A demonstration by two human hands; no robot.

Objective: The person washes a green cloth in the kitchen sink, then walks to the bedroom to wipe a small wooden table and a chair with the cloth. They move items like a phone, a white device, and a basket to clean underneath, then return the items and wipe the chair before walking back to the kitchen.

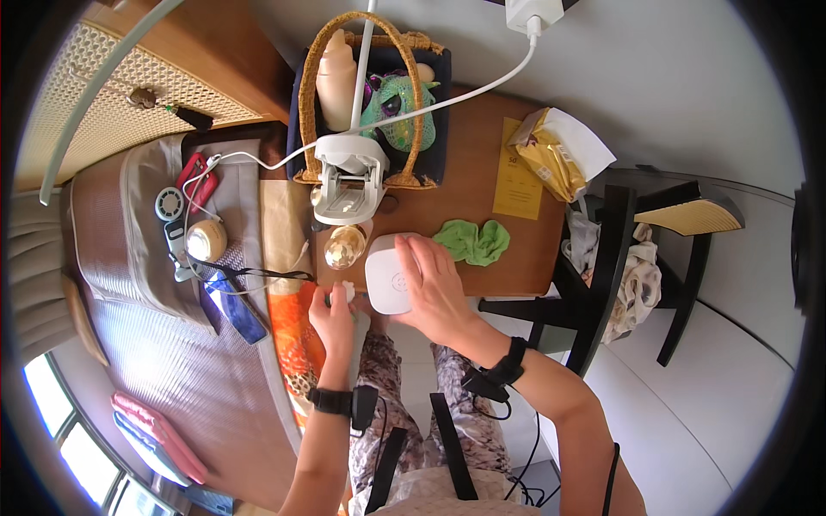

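My right hand (433, 284) grips a white rounded-square case (386, 274) from its right side, the fingers lying across its top. The case is over the front edge of the brown wooden table (413, 213). To the left, my left hand (332, 316) is closed around a small white item (349, 291), with a bit of green showing at the fingers; what it is cannot be made out. Beyond the case lies a crumpled green cloth (474, 242). A bottle with a faceted gold cap (345, 246) stands between the case and a white clip-on lamp base (348, 184).
A wicker-handled basket (310, 97) holds a bottle and a green plush toy (403, 106). A white cable (477, 97) crosses above it. At right are a yellow paper (513, 180), a gold packet (548, 158) and a black chair (613, 277). A phone (235, 306) lies on the bed (174, 380).
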